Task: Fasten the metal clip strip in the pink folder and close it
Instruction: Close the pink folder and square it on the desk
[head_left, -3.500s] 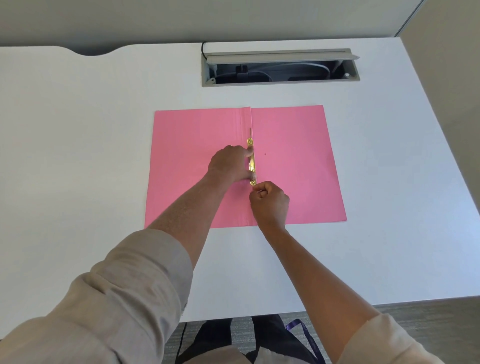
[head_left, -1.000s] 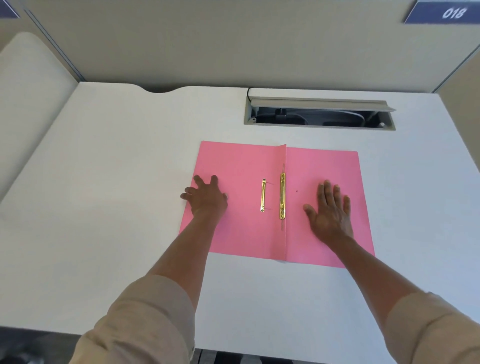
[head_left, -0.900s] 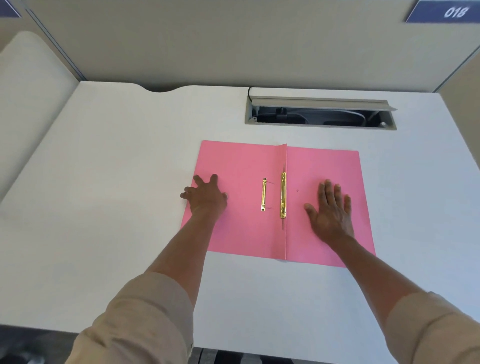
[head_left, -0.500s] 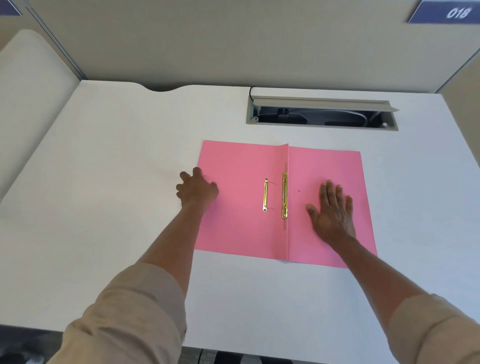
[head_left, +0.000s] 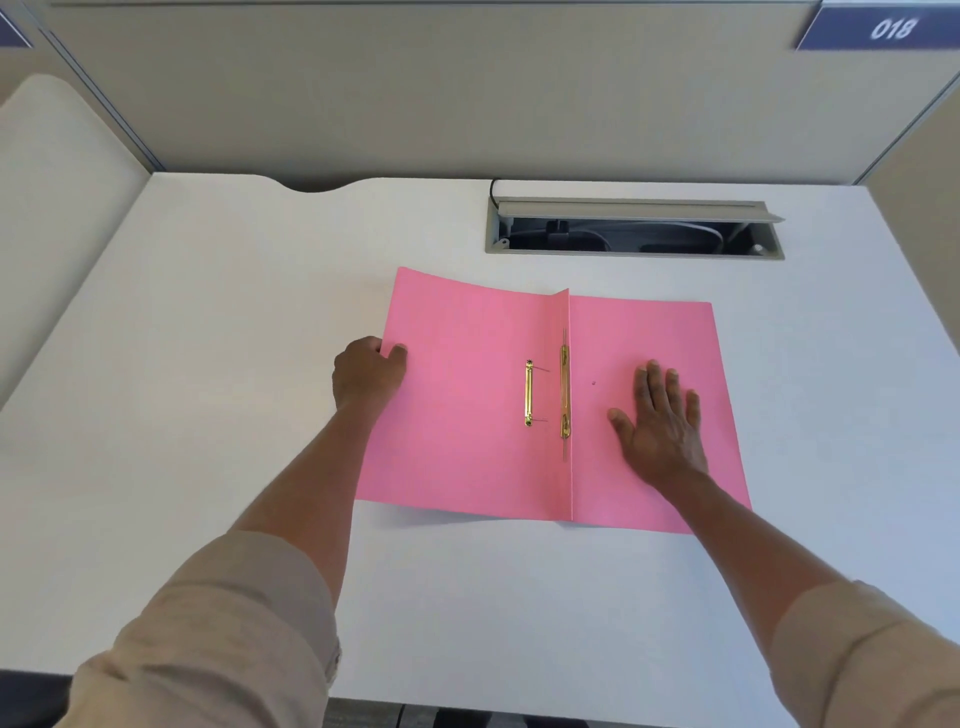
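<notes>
Left of centre, the left hand (head_left: 368, 375) is pinching the thin, light, floppy pink card folder (head_left: 467, 405) by its lifting outer edge, the best hold, while the right hand (head_left: 661, 422) is pressing spread flat.

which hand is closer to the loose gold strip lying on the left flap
Right. The right hand lies flat on the right flap, just past the spine from the gold strip. The left hand grips the pink folder at the left flap's outer edge, farther away.
</notes>
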